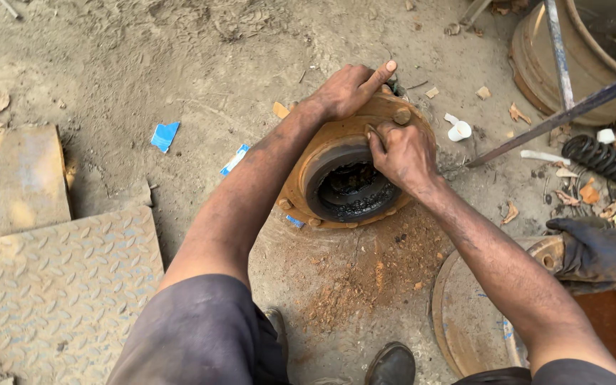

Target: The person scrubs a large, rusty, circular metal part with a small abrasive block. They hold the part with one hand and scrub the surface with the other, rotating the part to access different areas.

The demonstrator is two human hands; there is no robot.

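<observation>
Nearest us, our knees and dark shoe [391, 363]; beyond them the rusty wheel hub [322, 153] lies flat on the dirt under both hands. Left hand [351, 89] spread on the far flange, forefinger out; right hand [402, 153] pinched on the bore's inner rim. We judge it heavy, rigid, greasy inside: grip the dry flange by its studs [401, 115].

From my feed I see both forearms bare to above the elbows, streaked with grease and dust up from the left hand [351, 89] and right hand [402, 153]. Short dark grey sleeves [201, 328] cover the upper arms. Well back from the hands, two worn dark leather shoes [391, 363] show, scuffed and dusty.
</observation>
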